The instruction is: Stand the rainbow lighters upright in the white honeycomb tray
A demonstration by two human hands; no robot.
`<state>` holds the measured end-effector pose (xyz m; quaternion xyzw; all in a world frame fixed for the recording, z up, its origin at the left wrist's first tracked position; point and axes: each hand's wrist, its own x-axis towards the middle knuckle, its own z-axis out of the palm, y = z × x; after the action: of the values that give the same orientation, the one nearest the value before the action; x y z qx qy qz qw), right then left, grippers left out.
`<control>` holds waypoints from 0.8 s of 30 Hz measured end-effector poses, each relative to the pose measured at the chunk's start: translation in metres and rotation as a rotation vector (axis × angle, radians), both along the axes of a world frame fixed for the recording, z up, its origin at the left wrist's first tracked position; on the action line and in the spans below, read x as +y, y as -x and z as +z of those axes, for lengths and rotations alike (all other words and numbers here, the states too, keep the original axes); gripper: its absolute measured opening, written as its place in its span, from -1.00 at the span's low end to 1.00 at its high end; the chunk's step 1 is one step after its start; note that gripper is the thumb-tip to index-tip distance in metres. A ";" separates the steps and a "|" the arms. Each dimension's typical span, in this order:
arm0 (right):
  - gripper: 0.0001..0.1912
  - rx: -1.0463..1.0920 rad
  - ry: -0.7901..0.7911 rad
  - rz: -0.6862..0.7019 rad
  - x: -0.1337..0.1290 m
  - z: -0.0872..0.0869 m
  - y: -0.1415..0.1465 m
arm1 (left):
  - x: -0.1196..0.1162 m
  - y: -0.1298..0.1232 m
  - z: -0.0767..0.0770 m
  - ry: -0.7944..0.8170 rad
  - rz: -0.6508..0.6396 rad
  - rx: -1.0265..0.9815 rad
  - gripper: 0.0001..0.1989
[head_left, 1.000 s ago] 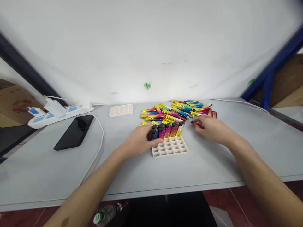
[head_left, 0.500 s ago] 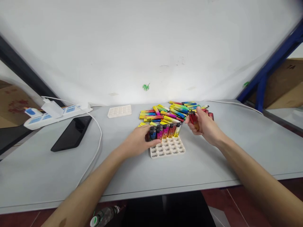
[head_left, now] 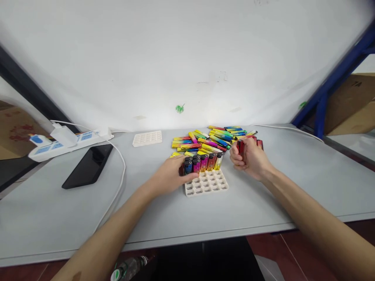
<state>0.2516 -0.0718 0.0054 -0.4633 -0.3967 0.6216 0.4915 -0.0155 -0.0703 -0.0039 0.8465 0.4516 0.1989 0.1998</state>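
Midway along the bench [head_left: 164,222], between its near and back edges, we have a pale slotted tray [head_left: 207,192], with standing lighters [head_left: 203,163] grouped along its far side. Our left hand [head_left: 165,175] sits at their left end, its fingers curled round the outermost ones, thumb in front and the rest behind; we take this as steadying, since such tall, narrow bodies look easy to tip. Our right hand [head_left: 253,158], to the right of the tray, has its fingers closed round a red lighter [head_left: 240,146], dark end uppermost and seemingly clear of the bench, a grip that appears to leave its top exposed. Whether more lie hidden in the palm, we cannot tell.

Toward the back edge, a loose pile [head_left: 215,139] of lighters lies at mixed angles, placed, we judge, within easy reach. Their casings are glossy and metallic-looking, fading from yellow into red, blue, green or purple; the standing ones show black heads. The tray looks like matt moulded plastic, its rounded, oblong openings set in rows. A second tray [head_left: 147,138] lies near the back edge, left of the pile. Nearer the bench's left end, a smooth black phone [head_left: 88,167] lies just beside a white power strip [head_left: 88,136]
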 end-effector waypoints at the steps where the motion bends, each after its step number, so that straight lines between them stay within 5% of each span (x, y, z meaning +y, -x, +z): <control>1: -0.60 0.000 0.001 -0.011 0.000 0.000 0.000 | 0.000 0.000 0.000 0.000 0.006 0.002 -0.61; 18: -0.69 0.015 0.002 0.027 0.000 0.001 0.000 | -0.003 -0.002 0.001 -0.004 -0.004 -0.096 -0.67; 24: -0.60 -0.021 -0.137 0.039 -0.003 0.005 0.000 | -0.003 -0.003 0.000 -0.030 0.011 -0.113 -0.68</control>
<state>0.2512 -0.0744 0.0100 -0.4274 -0.4524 0.5976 0.5055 -0.0120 -0.0730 -0.0040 0.8343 0.4412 0.2541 0.2113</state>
